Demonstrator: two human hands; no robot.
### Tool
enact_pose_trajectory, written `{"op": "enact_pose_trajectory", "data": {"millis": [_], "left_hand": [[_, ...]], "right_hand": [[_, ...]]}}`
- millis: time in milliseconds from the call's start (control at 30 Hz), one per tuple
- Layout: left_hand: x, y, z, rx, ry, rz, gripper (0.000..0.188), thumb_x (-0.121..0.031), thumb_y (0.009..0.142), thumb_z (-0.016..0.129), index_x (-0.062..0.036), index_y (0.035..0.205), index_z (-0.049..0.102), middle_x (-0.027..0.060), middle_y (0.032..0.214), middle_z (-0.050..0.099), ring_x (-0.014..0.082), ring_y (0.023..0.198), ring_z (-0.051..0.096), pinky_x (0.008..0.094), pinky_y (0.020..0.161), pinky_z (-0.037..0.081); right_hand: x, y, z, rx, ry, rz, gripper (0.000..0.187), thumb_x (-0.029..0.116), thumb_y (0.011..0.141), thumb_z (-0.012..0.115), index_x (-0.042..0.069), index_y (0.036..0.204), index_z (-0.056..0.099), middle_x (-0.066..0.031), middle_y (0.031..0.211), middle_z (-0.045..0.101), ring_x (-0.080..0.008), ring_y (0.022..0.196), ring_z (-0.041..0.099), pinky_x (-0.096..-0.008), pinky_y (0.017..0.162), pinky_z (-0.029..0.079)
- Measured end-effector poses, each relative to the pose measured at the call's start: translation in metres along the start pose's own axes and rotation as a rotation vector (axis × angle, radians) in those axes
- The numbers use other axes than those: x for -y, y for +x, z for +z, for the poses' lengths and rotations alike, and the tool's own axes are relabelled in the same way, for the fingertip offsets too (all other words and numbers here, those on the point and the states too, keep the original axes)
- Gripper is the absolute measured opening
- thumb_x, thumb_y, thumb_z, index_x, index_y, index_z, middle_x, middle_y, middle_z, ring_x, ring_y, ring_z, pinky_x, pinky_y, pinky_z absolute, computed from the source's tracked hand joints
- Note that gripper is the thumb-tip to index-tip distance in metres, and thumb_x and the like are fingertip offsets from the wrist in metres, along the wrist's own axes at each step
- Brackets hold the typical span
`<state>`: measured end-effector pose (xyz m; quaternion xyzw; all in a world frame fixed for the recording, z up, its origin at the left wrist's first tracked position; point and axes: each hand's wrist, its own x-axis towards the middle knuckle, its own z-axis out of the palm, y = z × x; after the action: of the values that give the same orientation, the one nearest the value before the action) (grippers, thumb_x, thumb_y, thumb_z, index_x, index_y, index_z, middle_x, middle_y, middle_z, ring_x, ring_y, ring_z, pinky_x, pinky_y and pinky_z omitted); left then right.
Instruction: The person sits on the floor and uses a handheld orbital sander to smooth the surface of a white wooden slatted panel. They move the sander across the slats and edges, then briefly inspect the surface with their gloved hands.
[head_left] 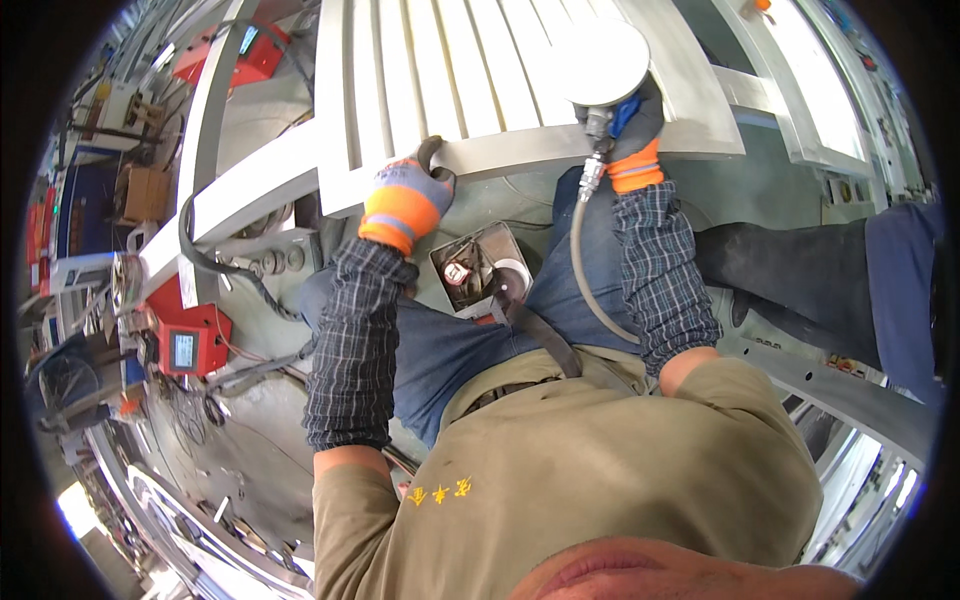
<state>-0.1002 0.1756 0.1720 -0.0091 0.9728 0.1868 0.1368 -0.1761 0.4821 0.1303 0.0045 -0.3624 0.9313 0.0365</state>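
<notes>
In front of me lies a pale metal panel [540, 146] with long parallel grooves. My left hand [410, 197], in an orange and grey glove, is closed on its near edge. My right hand [640, 132], gloved the same way, grips an air sander [600, 72] with a round white disc, held over the panel's near right part. Whether the disc touches the surface I cannot tell. From the sander's metal coupling a grey air hose [577, 250] runs down past my right forearm. The fingers on the sander are partly hidden.
Between my legs stands an open metal box [440, 262] with a disc and small items. Red machines with displays [195, 338] stand at the left, amid cables on the floor. A person's dark-clothed leg [800, 280] is close at my right. Metal frames [225, 200] flank the panel.
</notes>
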Motion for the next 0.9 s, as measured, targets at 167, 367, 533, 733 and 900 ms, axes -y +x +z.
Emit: {"op": "enact_pose_trajectory", "data": {"millis": [167,367,533,733,900], "left_hand": [[0.038,-0.087,0.092,-0.202,-0.710,0.299,0.025,-0.024,0.093,0.067,-0.0098,0.113,0.073,0.0231,0.102,0.073,0.0401,0.095,0.072,0.0441,0.080,0.057],[0.061,-0.092,0.187,0.551,-0.155,0.054,0.057,-0.053,0.092,0.064,-0.0152,0.135,0.063,0.0246,0.112,0.073,0.0407,0.109,0.069,0.0467,0.093,0.055],[0.077,-0.069,0.198,0.297,-0.551,0.005,0.059,-0.051,0.092,0.062,-0.0158,0.140,0.060,0.0201,0.115,0.074,0.0384,0.109,0.070,0.0444,0.095,0.053],[0.065,-0.063,0.192,0.461,-0.321,-0.037,0.059,-0.050,0.094,0.062,-0.0115,0.138,0.061,0.0205,0.117,0.073,0.0387,0.113,0.068,0.0429,0.097,0.052],[0.065,-0.052,0.193,0.386,-0.445,-0.078,0.059,-0.050,0.093,0.064,-0.0103,0.137,0.063,0.0221,0.114,0.074,0.0389,0.111,0.069,0.0412,0.097,0.053]], "right_hand": [[0.001,-0.009,0.019,-0.043,-0.064,-0.004,0.050,0.045,0.102,0.050,0.001,0.123,0.064,-0.0170,0.105,0.073,-0.0287,0.078,0.073,-0.0417,0.064,0.064],[0.005,-0.006,0.018,-0.007,-0.135,-0.019,0.050,0.041,0.104,0.045,-0.003,0.124,0.062,-0.0206,0.100,0.073,-0.0307,0.077,0.075,-0.0411,0.062,0.065],[0.005,-0.016,0.042,-0.146,-0.145,0.017,0.060,0.046,0.105,0.038,-0.004,0.132,0.057,-0.0246,0.104,0.072,-0.0346,0.077,0.074,-0.0434,0.060,0.065],[0.013,-0.008,0.026,-0.042,-0.267,0.155,0.059,0.047,0.102,0.044,0.000,0.138,0.053,-0.0205,0.117,0.066,-0.0309,0.083,0.067,-0.0394,0.069,0.058],[0.048,0.039,0.010,0.620,-1.284,-0.501,0.041,0.017,0.101,0.064,0.005,0.140,0.056,-0.0145,0.139,0.062,-0.0249,0.121,0.065,-0.0371,0.096,0.059]]}}
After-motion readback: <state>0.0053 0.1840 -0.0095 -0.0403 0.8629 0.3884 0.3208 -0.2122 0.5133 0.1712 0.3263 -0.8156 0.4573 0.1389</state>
